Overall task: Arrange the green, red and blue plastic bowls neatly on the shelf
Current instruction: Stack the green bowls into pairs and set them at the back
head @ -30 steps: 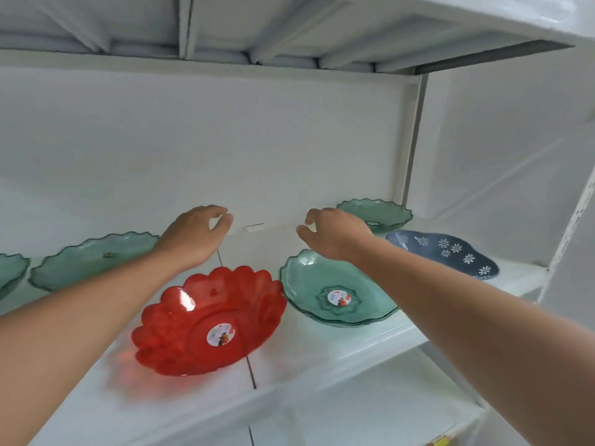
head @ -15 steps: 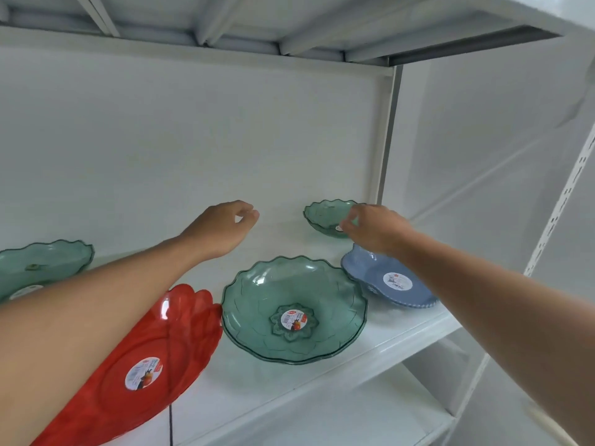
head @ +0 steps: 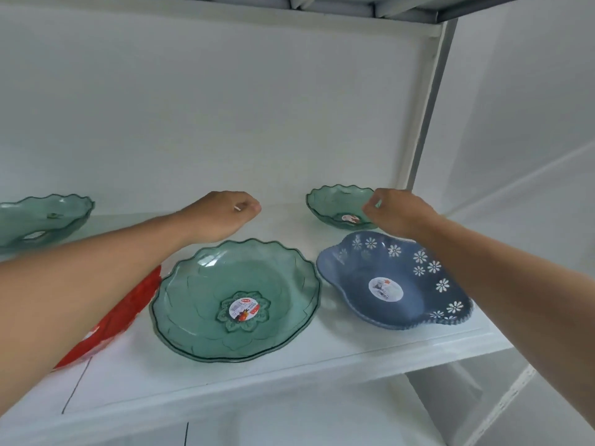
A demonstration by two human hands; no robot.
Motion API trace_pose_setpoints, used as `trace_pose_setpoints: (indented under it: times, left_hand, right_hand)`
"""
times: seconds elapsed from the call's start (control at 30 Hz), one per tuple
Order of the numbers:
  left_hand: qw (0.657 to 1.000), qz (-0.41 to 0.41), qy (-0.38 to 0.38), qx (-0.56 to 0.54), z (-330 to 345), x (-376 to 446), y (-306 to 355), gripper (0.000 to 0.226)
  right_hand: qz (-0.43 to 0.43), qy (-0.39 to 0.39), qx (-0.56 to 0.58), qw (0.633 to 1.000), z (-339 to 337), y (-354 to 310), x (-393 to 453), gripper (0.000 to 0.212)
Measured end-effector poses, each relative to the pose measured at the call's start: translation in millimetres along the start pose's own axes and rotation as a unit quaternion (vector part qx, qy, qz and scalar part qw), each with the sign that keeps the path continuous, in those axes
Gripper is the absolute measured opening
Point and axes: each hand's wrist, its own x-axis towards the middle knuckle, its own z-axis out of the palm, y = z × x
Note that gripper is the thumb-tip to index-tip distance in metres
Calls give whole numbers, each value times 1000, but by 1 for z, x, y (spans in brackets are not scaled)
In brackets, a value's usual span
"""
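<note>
White shelf (head: 322, 358), left grip (head: 225, 217) curled empty behind large green bowl (head: 199, 294), right grip (head: 397, 214) at small green bowl (head: 335, 204), clasp unclear

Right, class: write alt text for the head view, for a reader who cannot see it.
Two bare hands reach over a white shelf: the left hand hovers, fingers curled; the right hand is by a small green bowl at the back. In front lie a red bowl, a large green bowl and a blue bowl.
</note>
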Motion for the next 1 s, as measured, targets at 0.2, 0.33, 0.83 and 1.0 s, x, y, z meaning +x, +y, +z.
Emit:
trace_pose_setpoints:
  times: [0.2,0.33,0.83,1.0]
  left_hand:
    - [999,-29,-5,39,15,-18,10,48]
    - [996,-29,-54,60,20,-28,5,47]
    - [990,-107,-87,9,20,22,-43,42]
    - [988,-127,-79,-39,27,39,-54,43]
  right_hand:
    - [-6,3,11,1000,8,59,32,43]
    - [17,-9,26,999,15,86,45,38]
    - [128,-87,198,968,56,81,88,39]
    - [167,-129,246,946,59,69,102,21]
